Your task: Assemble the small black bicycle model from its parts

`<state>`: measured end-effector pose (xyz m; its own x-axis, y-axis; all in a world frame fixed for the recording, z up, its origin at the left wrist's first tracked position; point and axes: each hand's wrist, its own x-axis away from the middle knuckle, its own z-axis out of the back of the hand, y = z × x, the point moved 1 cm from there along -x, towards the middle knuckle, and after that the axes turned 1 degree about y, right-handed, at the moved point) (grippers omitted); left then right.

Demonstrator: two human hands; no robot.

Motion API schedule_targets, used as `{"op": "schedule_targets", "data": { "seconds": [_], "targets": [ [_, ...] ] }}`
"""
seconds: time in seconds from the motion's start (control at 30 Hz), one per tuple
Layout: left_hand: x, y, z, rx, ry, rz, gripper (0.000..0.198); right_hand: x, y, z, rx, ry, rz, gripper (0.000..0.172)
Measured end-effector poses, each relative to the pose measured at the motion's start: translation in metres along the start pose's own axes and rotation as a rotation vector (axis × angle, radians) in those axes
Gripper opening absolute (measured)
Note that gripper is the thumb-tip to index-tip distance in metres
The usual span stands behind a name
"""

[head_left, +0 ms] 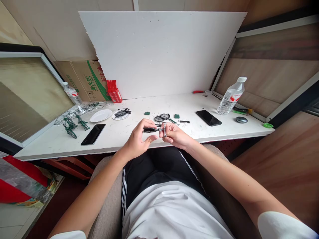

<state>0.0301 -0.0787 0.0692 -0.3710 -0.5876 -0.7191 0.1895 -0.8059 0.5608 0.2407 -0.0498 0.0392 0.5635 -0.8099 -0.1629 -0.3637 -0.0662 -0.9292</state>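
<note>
Just past the front edge of the white table, my left hand (139,137) is closed on a slim black part (149,130) that points to the right. My right hand (174,134) pinches a small silver-grey curved piece (164,129) against the tip of that black part. Fingers cover much of both pieces, so whether they are joined I cannot tell. Beyond my hands lie small black spoked wheels (161,117), a green block (176,116), another green piece (147,113) and a short black strip (184,121).
Green model bicycles (70,127) stand at the left, near a black phone (93,134) and a white plate (100,115). A second plate holds black parts (121,114). Right are another phone (208,118), a water bottle (231,96) and a silver disc (241,119). A white board (164,53) stands behind.
</note>
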Motion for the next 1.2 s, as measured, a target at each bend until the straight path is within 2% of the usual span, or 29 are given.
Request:
{"op": "schedule_targets", "data": {
  "seconds": [0.2, 0.33, 0.53, 0.73, 0.9, 1.03, 1.2],
  "targets": [
    [0.002, -0.003, -0.002, 0.019, 0.049, 0.013, 0.02, -0.001, -0.006, -0.001, 0.016, -0.035, -0.01, 0.051],
    [0.003, -0.007, -0.004, 0.017, 0.082, 0.004, 0.017, 0.0, -0.006, -0.003, -0.008, -0.043, -0.043, 0.045],
    [0.005, -0.009, -0.009, 0.053, 0.114, -0.005, 0.016, -0.002, -0.002, 0.004, -0.057, -0.079, -0.071, 0.039],
    [0.005, -0.014, -0.015, 0.058, 0.121, 0.007, 0.02, -0.007, 0.003, 0.01, -0.069, -0.071, -0.104, 0.037],
    [0.001, -0.022, -0.017, 0.05, 0.124, -0.026, 0.015, -0.012, 0.002, 0.01, -0.054, -0.082, -0.135, 0.043],
    [0.0, -0.028, -0.019, 0.056, 0.135, -0.082, 0.011, -0.015, 0.002, 0.015, -0.009, -0.063, -0.144, 0.039],
    [0.0, -0.031, -0.022, 0.08, 0.146, -0.081, 0.011, -0.017, 0.003, 0.018, 0.053, -0.049, -0.113, 0.033]
  ]
}}
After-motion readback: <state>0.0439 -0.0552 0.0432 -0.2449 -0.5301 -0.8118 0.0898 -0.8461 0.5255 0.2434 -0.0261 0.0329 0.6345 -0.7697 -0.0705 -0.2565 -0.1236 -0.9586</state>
